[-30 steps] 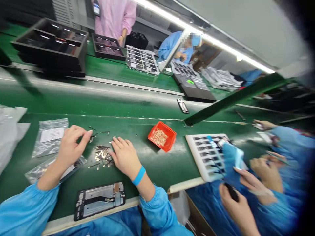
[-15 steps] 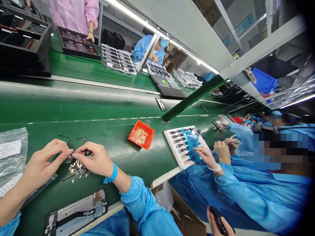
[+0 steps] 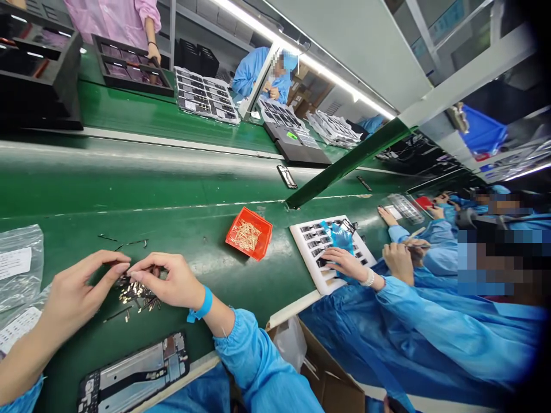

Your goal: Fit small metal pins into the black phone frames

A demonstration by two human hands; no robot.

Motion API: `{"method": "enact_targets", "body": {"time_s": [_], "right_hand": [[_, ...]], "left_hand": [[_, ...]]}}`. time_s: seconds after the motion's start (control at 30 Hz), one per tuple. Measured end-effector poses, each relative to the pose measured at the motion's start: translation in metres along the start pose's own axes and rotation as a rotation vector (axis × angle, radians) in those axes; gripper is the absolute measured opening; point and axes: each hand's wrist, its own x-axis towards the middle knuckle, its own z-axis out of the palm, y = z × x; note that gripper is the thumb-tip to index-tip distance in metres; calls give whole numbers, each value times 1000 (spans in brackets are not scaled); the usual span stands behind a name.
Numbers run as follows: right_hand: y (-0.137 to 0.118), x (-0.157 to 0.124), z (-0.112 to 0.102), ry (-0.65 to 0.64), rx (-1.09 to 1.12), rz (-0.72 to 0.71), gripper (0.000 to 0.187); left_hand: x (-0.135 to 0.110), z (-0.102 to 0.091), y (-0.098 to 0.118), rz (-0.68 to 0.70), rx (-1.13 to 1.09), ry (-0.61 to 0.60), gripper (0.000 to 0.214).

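Observation:
My left hand (image 3: pixel 80 295) and my right hand (image 3: pixel 172 280), with a blue band at the wrist, meet at the fingertips. Both are closed in a pinch; whatever sits between the fingers is too small to make out. Just below them on the green bench lies a loose pile of small dark strips with gold-coloured ends (image 3: pixel 140 297). Two thin black strips (image 3: pixel 131 244) lie beyond my hands. Nearest me, a phone frame (image 3: pixel 129 396) with a black flat cable lies at the bench edge.
A red bin (image 3: pixel 263 244) of small pale pieces stands right of my hands. Clear plastic bags (image 3: pixel 19 287) lie at left. Further right, a co-worker's hand (image 3: pixel 344 264) is over a white foam tray (image 3: pixel 297 235). A green post (image 3: pixel 344 166) slants up from the bench.
My hands stay pinched together over the pile, with only a slight shift. The co-worker's hand has moved left over the foam tray. The view has shifted slightly.

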Motion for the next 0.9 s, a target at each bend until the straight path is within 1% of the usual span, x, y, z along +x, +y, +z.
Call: {"method": "enact_targets", "body": {"time_s": [0.07, 0.13, 0.2, 0.23, 0.27, 0.3, 0.37, 0.43, 0.5, 0.57, 0.6, 0.63, 0.67, 0.7, 0.73, 0.77, 0.8, 0.87, 0.9], "right_hand": [[1, -1, 3, 31, 83, 35, 16], [3, 0, 5, 76, 95, 45, 15], [3, 2, 7, 113, 11, -1, 12], [1, 3, 8, 127, -76, -50, 10], [-2, 3, 8, 146, -184, -107, 9], [-6, 2, 6, 174, -294, -165, 8], [-16, -6, -4, 271, -485, -245, 9], [-25, -22, -30, 432, -595, -247, 13], [-30, -43, -68, 640, -690, -208, 18], [-32, -62, -109, 826, -816, -169, 22], [-33, -71, -125, 885, -883, -156, 24], [-33, -77, -136, 918, -943, -151, 26], [-33, -82, -140, 924, -993, -160, 28], [-33, -85, -137, 898, -1029, -183, 29], [-32, -86, -127, 844, -1050, -219, 28], [-31, -85, -112, 765, -1058, -270, 27], [-30, -82, -93, 657, -1054, -325, 25], [-25, -74, -52, 415, -1025, -415, 19], [-23, -69, -34, 310, -1011, -425, 17]], "left_hand": [[-5, 6, 2, 22, -31, -15, 26], [-9, 11, 5, 2, -162, -113, 40], [-11, 17, 11, -100, -297, -193, 51], [-12, 19, 14, -172, -341, -195, 53], [-11, 20, 18, -244, -379, -165, 51], [-11, 21, 21, -309, -420, -110, 49], [-8, 21, 26, -406, -516, 16, 48], [-4, 17, 29, -453, -575, 83, 51], [0, 12, 31, -463, -549, 83, 56], [4, 8, 32, -469, -508, 38, 61], [5, 7, 32, -474, -503, -16, 61], [5, 6, 33, -480, -504, -91, 59], [5, 7, 34, -486, -505, -184, 57], [4, 9, 35, -493, -505, -284, 56], [3, 11, 37, -499, -503, -374, 56], [2, 13, 38, -501, -502, -445, 56], [1, 15, 40, -500, -502, -492, 56], [-1, 18, 43, -482, -505, -548, 55], [-1, 18, 44, -464, -504, -571, 53]]}}
